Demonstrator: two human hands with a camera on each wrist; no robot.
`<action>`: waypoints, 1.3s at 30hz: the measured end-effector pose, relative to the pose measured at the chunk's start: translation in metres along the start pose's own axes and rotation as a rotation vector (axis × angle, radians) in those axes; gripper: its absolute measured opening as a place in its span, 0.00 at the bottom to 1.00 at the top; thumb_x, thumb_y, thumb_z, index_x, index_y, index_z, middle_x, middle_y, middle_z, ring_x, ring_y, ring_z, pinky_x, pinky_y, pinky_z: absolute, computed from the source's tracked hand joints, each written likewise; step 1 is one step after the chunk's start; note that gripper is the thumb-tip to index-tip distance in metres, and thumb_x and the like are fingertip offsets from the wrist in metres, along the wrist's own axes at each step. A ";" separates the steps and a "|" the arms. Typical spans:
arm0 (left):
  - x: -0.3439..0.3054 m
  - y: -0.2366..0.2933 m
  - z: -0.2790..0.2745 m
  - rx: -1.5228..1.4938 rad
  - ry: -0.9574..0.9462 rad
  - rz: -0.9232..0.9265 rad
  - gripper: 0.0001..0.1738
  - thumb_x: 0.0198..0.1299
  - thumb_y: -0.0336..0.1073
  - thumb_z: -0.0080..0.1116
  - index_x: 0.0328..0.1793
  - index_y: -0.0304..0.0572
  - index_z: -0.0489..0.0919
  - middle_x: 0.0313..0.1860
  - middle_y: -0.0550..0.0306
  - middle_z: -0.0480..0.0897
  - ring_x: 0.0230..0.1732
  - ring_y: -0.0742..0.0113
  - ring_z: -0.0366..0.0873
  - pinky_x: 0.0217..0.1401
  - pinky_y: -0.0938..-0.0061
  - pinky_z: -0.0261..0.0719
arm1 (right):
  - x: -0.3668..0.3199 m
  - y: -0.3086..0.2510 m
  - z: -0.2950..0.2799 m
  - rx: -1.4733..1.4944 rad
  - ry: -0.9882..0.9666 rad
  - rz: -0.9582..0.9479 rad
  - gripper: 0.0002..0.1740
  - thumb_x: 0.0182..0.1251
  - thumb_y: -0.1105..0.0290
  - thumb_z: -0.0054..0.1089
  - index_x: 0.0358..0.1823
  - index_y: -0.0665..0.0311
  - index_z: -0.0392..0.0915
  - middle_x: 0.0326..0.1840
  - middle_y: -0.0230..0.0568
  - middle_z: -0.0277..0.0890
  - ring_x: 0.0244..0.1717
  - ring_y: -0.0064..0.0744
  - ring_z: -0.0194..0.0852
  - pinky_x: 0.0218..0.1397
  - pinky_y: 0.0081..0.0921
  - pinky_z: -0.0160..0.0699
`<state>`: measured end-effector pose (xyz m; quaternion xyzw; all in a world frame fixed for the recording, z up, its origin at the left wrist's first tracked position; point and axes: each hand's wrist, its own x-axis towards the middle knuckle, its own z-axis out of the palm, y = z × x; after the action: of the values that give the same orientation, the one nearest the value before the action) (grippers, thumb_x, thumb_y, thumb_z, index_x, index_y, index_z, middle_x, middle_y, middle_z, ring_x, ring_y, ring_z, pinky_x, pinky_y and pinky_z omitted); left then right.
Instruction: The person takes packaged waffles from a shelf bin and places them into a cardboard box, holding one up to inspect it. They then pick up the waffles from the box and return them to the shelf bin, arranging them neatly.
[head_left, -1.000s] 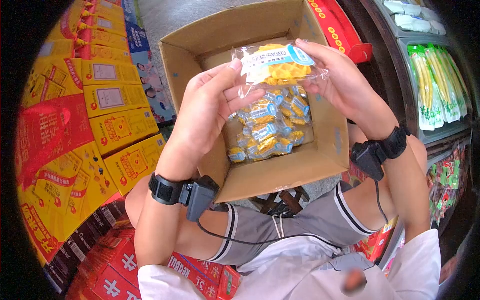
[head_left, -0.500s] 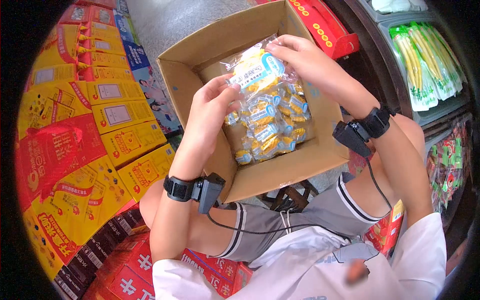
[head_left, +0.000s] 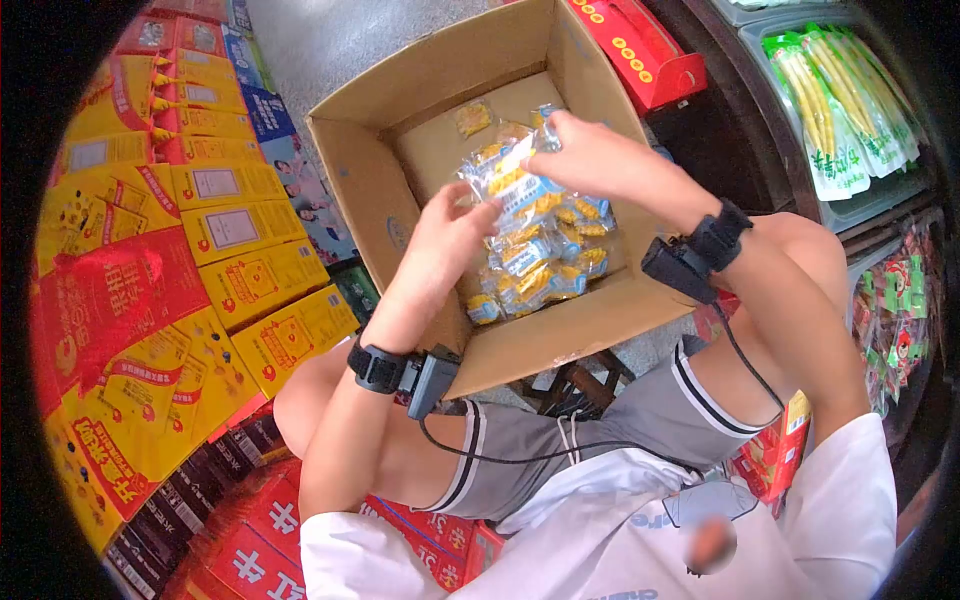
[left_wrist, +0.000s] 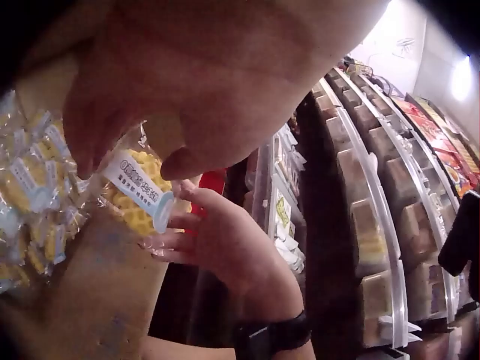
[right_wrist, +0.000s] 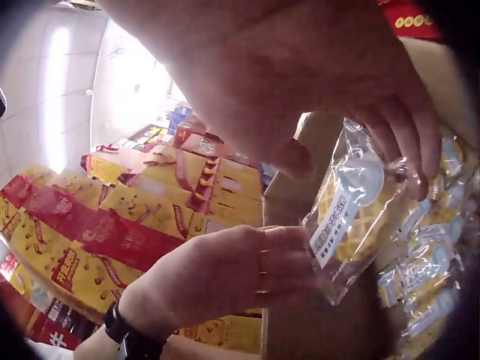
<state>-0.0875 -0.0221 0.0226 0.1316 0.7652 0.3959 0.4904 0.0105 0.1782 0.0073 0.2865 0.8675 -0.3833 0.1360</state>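
While both hands reach in over the cardboard box [head_left: 500, 365], head view has the wrapped waffle [head_left: 510, 188] between them, above the pile of small packets [head_left: 540, 275]. It's motion-blurred, so exact long axis: can't tell. Clear film, yellow contents, white and blue print. Left hand [head_left: 445, 235] at its near-left side, fingers loosely bent; right hand [head_left: 610, 165] at the other side, thumb and forefinger apart. Yellow cartons [head_left: 250, 240] to the left of the box, red carton [head_left: 640, 60] past its far-right edge

Left wrist view: label slants from upper left down to lower right, blue round end toward the right hand. Waffle grid is yellow, film shiny. Left thumb and fingers are spread, waffle showing in the gap; right fingers reach out to its edge. Clear tubs [left_wrist: 367, 232] on racks off to the right

Right wrist view: label runs lower left to upper right, blue round end up by the right fingers. Film is crinkled, catching light. Right hand is open, thumb well off the wrapper, fingers over its upper right edge. Left fingers are nearly straight, tips at the opposite edge. Firm contact: can't tell for either hand
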 end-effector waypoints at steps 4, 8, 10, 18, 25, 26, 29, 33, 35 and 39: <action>-0.005 -0.019 0.010 0.002 -0.027 -0.101 0.32 0.71 0.48 0.60 0.69 0.27 0.70 0.52 0.50 0.84 0.47 0.66 0.84 0.53 0.72 0.80 | -0.022 -0.014 0.006 -0.045 -0.168 0.054 0.41 0.66 0.47 0.59 0.65 0.79 0.67 0.54 0.76 0.79 0.59 0.67 0.80 0.62 0.49 0.78; -0.002 -0.049 0.008 0.307 -0.101 -0.042 0.28 0.69 0.52 0.60 0.51 0.26 0.79 0.36 0.48 0.86 0.38 0.65 0.85 0.43 0.71 0.82 | -0.029 -0.003 0.040 -0.110 -0.270 0.000 0.40 0.65 0.48 0.61 0.61 0.82 0.69 0.53 0.75 0.79 0.57 0.68 0.80 0.62 0.51 0.79; 0.000 -0.059 0.006 0.554 -0.129 -0.086 0.29 0.67 0.53 0.61 0.44 0.26 0.81 0.32 0.46 0.86 0.35 0.63 0.85 0.41 0.69 0.83 | -0.033 0.002 0.059 -0.129 -0.339 -0.026 0.39 0.65 0.48 0.62 0.60 0.82 0.71 0.51 0.74 0.80 0.55 0.66 0.81 0.61 0.51 0.79; -0.022 -0.029 -0.015 1.045 0.052 0.040 0.31 0.66 0.53 0.55 0.35 0.23 0.85 0.39 0.23 0.83 0.48 0.29 0.83 0.54 0.46 0.81 | -0.057 0.003 0.083 -0.269 -0.415 -0.116 0.38 0.67 0.50 0.61 0.63 0.80 0.68 0.46 0.71 0.82 0.49 0.65 0.84 0.56 0.52 0.81; -0.015 -0.013 -0.016 0.970 0.190 0.238 0.28 0.67 0.53 0.57 0.45 0.28 0.84 0.39 0.28 0.85 0.46 0.31 0.84 0.53 0.48 0.82 | -0.035 -0.024 0.023 -0.046 -0.001 -0.370 0.27 0.68 0.57 0.65 0.59 0.71 0.75 0.43 0.59 0.84 0.43 0.53 0.87 0.47 0.45 0.84; -0.016 -0.010 -0.017 0.968 0.189 0.247 0.28 0.67 0.53 0.57 0.46 0.28 0.83 0.39 0.27 0.85 0.45 0.31 0.84 0.53 0.47 0.82 | -0.033 -0.034 0.009 0.052 0.063 -0.379 0.29 0.67 0.58 0.67 0.62 0.70 0.74 0.47 0.56 0.85 0.45 0.46 0.87 0.47 0.40 0.85; -0.018 -0.004 -0.020 0.951 0.185 0.278 0.28 0.67 0.54 0.57 0.48 0.28 0.82 0.39 0.24 0.84 0.45 0.30 0.84 0.52 0.47 0.82 | -0.059 -0.059 -0.051 0.402 0.198 -0.693 0.42 0.59 0.54 0.77 0.69 0.67 0.69 0.63 0.46 0.75 0.57 0.38 0.78 0.58 0.34 0.81; -0.025 -0.001 -0.022 0.960 0.196 0.314 0.29 0.67 0.54 0.56 0.51 0.28 0.82 0.40 0.25 0.84 0.46 0.31 0.84 0.53 0.47 0.83 | -0.149 -0.104 -0.141 0.249 0.214 -1.078 0.47 0.56 0.67 0.77 0.77 0.62 0.61 0.73 0.47 0.68 0.63 0.42 0.76 0.65 0.34 0.75; -0.029 -0.008 -0.020 0.995 0.192 0.352 0.29 0.67 0.54 0.57 0.49 0.29 0.82 0.40 0.27 0.85 0.46 0.33 0.85 0.52 0.48 0.84 | -0.188 -0.119 -0.158 0.128 0.237 -1.132 0.48 0.56 0.67 0.77 0.77 0.62 0.61 0.73 0.48 0.68 0.63 0.42 0.76 0.65 0.34 0.76; -0.026 -0.008 -0.017 1.035 0.193 0.405 0.28 0.67 0.56 0.57 0.47 0.31 0.83 0.41 0.33 0.87 0.47 0.37 0.86 0.51 0.49 0.85 | -0.228 -0.145 -0.164 -0.044 0.287 -1.145 0.49 0.56 0.68 0.78 0.78 0.62 0.60 0.73 0.48 0.67 0.63 0.42 0.76 0.64 0.34 0.76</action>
<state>-0.0879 -0.0513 0.0370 0.4623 0.8604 0.0656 0.2039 0.1029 0.1325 0.3058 -0.1812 0.9015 -0.3351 -0.2054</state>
